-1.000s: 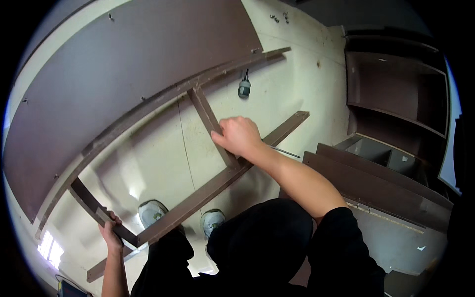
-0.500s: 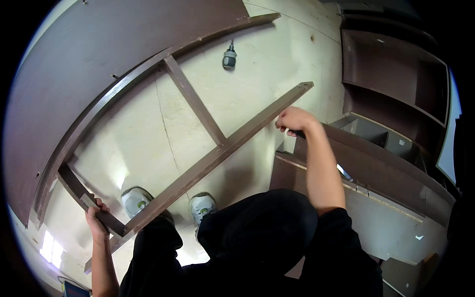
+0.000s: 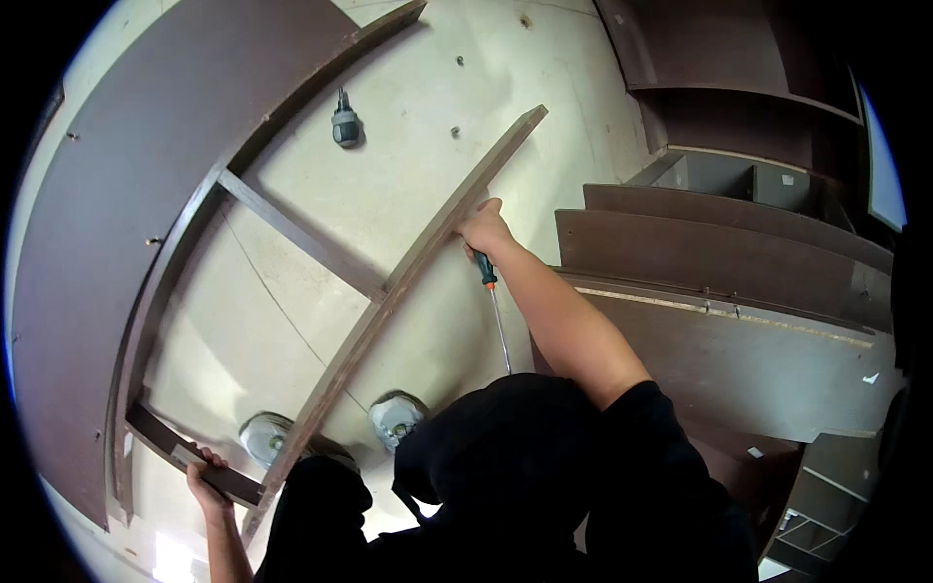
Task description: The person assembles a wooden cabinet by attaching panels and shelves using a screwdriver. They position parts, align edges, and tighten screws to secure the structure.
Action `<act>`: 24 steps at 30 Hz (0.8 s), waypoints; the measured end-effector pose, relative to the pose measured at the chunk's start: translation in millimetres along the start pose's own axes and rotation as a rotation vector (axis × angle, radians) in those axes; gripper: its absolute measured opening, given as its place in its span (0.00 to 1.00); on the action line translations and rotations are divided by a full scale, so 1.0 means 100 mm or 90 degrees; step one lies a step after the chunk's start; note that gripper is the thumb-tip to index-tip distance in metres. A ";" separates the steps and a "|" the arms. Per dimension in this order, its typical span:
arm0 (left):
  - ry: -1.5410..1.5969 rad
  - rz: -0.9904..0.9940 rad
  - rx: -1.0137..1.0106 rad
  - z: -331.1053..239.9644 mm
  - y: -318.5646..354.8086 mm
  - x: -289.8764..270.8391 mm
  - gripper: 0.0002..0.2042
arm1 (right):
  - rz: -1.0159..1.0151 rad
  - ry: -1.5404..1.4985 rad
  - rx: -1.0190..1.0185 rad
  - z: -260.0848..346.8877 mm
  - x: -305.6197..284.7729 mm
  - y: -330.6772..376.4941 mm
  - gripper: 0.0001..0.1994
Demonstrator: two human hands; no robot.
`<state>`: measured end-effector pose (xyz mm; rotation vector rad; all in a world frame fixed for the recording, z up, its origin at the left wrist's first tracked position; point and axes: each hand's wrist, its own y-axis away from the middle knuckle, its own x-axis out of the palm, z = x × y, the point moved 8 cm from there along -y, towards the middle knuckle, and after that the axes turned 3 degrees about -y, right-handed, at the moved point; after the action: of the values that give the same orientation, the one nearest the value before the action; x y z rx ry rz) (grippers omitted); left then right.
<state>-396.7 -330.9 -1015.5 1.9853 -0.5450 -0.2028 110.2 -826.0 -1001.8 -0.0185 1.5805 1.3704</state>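
Observation:
A brown wooden frame [image 3: 340,364] with long rails and short crosspieces lies slanted across the view. At the lower left, my left hand [image 3: 207,483] is closed round its short end crosspiece [image 3: 160,434]. My right hand [image 3: 486,231] is at the near long rail, seemingly against its edge, with the thumb reaching up. In its fingers is a screwdriver [image 3: 486,267] with a dark green handle and orange collar; the long shaft points back toward me, its tip hidden by my dark clothing. Beyond the frame, a stubby grey-and-black driver [image 3: 345,126] lies on the floor.
A large brown panel [image 3: 107,223] lies along the left, with small fittings in it. Two small metal pieces [image 3: 455,131] are on the pale floor [image 3: 292,262]. Brown boards [image 3: 680,243] and an open cabinet [image 3: 739,126] fill the right. My shoes [image 3: 397,416] are beside the rail.
The view has swung, shifting the scene leftward. My right hand has come to the rail, and its screwdriver's shaft shows. Two small metal pieces now show on the floor where I made out none before.

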 end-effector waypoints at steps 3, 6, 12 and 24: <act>-0.025 -0.035 -0.009 0.00 0.00 0.04 0.19 | -0.046 -0.048 -0.059 0.02 -0.05 -0.03 0.27; -0.019 -0.086 -0.065 0.03 0.03 0.15 0.18 | -0.162 0.086 -0.254 -0.04 -0.04 -0.23 0.20; -0.092 -0.087 -0.008 -0.06 0.05 0.07 0.16 | -0.166 0.174 -0.307 0.20 0.22 -0.21 0.19; -0.525 -0.159 0.003 -0.50 0.00 -0.17 0.13 | 0.129 -0.405 -0.024 -0.39 0.38 0.43 0.09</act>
<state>-392.9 -282.6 -993.9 1.9180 -0.7989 -1.2049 42.0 -818.8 -1001.1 0.5188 1.0375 1.3781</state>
